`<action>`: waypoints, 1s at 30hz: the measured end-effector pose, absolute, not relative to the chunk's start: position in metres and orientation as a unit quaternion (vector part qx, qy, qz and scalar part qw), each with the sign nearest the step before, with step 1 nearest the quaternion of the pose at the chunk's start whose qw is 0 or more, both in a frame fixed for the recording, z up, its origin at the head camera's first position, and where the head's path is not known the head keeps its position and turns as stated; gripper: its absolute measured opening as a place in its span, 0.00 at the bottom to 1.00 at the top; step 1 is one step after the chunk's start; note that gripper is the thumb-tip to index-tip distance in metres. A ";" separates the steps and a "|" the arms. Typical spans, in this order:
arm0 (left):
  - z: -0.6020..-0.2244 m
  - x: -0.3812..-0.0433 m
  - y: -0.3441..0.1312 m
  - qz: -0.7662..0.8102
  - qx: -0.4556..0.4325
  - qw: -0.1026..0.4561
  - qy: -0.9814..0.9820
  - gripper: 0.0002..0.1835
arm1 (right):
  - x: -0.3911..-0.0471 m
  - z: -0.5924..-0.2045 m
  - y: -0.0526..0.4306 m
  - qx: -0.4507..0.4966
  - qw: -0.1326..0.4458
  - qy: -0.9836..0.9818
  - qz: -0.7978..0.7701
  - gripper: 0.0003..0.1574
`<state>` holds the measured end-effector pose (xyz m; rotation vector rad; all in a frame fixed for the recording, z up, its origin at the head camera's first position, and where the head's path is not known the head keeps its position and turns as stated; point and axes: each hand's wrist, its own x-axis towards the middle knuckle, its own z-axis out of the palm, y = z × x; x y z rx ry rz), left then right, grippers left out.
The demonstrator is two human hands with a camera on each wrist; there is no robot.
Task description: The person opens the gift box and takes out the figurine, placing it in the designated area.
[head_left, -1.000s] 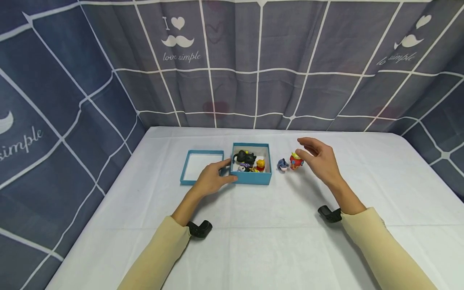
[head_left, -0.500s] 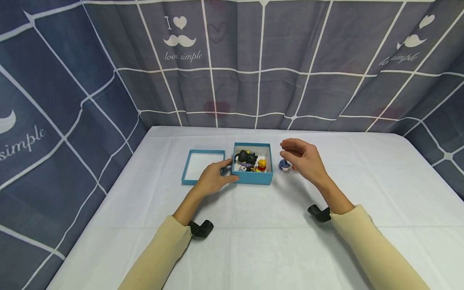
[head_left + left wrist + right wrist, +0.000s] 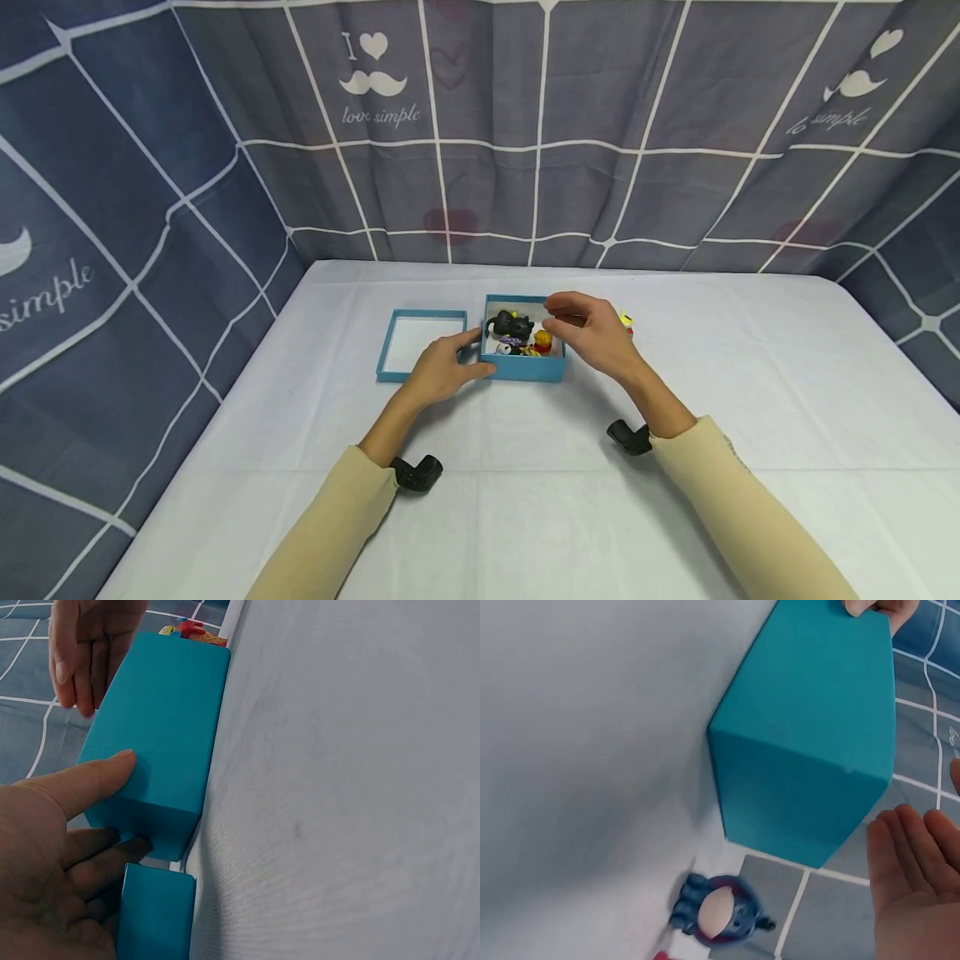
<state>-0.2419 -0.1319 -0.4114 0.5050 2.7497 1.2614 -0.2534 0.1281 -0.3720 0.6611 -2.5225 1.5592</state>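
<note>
A teal box [image 3: 525, 369] stands on the white-covered table, holding several small toy figures, among them a black one [image 3: 512, 325] and a yellow one in red [image 3: 542, 340]. My left hand [image 3: 438, 367] grips its near left corner, thumb [image 3: 101, 778] on the front wall and fingers at the left side. Over the box's right rim hovers my right hand [image 3: 596, 333], fingers extended and nothing visible in them. Just right of the box, a blue donkey figure [image 3: 724, 909] appears in the right wrist view; in the head view the right hand hides it.
Left of the box lies its teal-rimmed lid [image 3: 422, 313], white inside facing up. Beyond the right hand, a red-and-yellow figure [image 3: 627, 323] stands partly hidden. A dark checked curtain [image 3: 480, 192] hangs behind the table.
The right hand has moved left from above the red-and-yellow figure, past the donkey figure, to the box's right rim. The left hand has stayed at the box.
</note>
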 end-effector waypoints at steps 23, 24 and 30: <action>-0.408 -0.244 -0.132 0.411 0.155 0.048 0.897 0.38 | -0.286 -0.369 0.087 0.221 -0.003 -0.900 0.375 0.29; -0.408 -0.244 -0.132 0.411 0.154 0.049 0.897 0.39 | -0.287 -0.369 0.086 0.221 -0.004 -0.904 0.366 0.30; -0.407 -0.244 -0.132 0.409 0.153 0.050 0.898 0.39 | -0.292 -0.365 0.082 0.219 -0.030 -0.922 0.316 0.31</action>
